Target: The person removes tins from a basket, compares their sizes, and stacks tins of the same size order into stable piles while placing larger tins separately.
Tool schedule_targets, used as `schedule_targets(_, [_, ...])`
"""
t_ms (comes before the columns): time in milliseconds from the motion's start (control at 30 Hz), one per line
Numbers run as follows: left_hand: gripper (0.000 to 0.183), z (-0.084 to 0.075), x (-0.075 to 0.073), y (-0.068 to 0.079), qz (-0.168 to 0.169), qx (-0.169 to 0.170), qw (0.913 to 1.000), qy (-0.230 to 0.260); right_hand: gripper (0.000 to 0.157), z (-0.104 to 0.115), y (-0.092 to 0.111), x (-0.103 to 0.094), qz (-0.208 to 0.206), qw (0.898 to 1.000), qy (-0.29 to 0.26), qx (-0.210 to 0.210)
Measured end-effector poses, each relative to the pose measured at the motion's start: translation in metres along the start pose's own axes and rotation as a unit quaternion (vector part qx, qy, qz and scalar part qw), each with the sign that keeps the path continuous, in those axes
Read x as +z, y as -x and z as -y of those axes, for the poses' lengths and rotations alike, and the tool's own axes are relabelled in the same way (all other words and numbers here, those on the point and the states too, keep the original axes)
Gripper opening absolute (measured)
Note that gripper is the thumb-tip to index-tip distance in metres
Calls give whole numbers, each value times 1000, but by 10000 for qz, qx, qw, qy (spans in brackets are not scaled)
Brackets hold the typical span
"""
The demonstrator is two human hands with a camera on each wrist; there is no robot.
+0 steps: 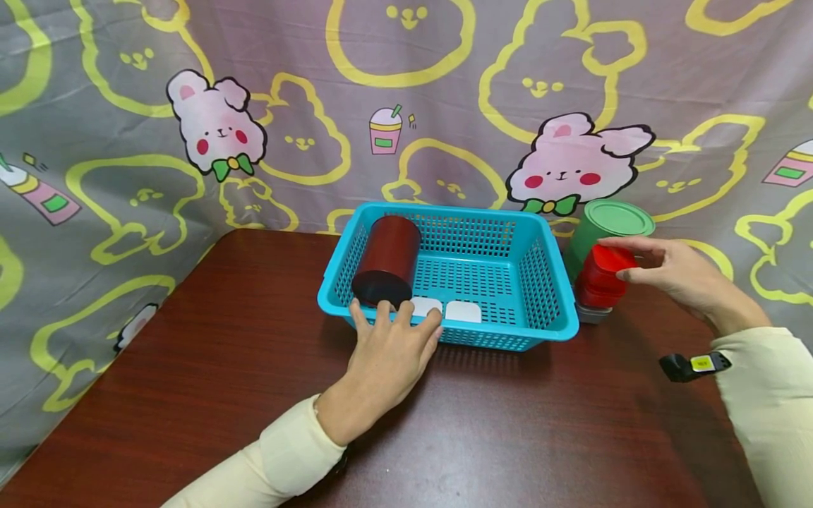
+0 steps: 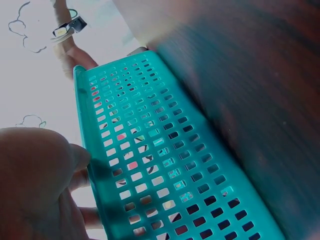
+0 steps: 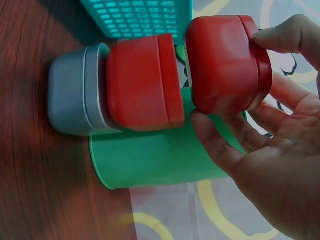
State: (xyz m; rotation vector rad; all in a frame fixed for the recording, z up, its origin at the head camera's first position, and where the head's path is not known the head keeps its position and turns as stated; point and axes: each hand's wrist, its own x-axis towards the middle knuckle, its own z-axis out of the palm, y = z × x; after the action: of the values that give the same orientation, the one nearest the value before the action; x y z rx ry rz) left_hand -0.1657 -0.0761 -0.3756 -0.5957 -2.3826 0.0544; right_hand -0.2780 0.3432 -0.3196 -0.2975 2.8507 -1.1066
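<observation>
My left hand [image 1: 384, 363] grips the front rim of a blue-green plastic basket [image 1: 508, 333], its fingers hooked over the edge. Inside the basket, a dark red cylindrical canister [image 1: 390, 250] lies on its side at the left. Two white rounded pieces [image 1: 464, 311] show just behind the front rim, partly hidden. To the right, my right hand [image 1: 689, 282] holds a small red lidded container [image 3: 222, 65] between thumb and fingers. Just below it, slightly apart, a second red container [image 3: 140, 85] sits on a grey container [image 3: 70, 92].
A tall green canister [image 1: 616, 220] with a lid stands behind the small containers, near the basket's right end. All stand on a dark brown wooden table [image 1: 267, 339]. Behind the table hangs a patterned cloth [image 1: 444, 106]. A black wrist device [image 1: 692, 367] is at my right sleeve.
</observation>
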Motion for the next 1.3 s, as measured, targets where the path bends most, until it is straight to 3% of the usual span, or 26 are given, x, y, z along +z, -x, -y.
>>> schedule_targets(767, [19,0,1,0,-115,17,9999,25,57,-5,1,2,40,10000,22,-1])
schedule_targets(1100, [20,0,0,0,-75,27,10000,-11,54,-9,2,3,81,9993,-212,-286])
schedule_targets(1300, [20,0,0,0,-56,21,10000,7,60,-5,4,2,-39,9999,17,-156])
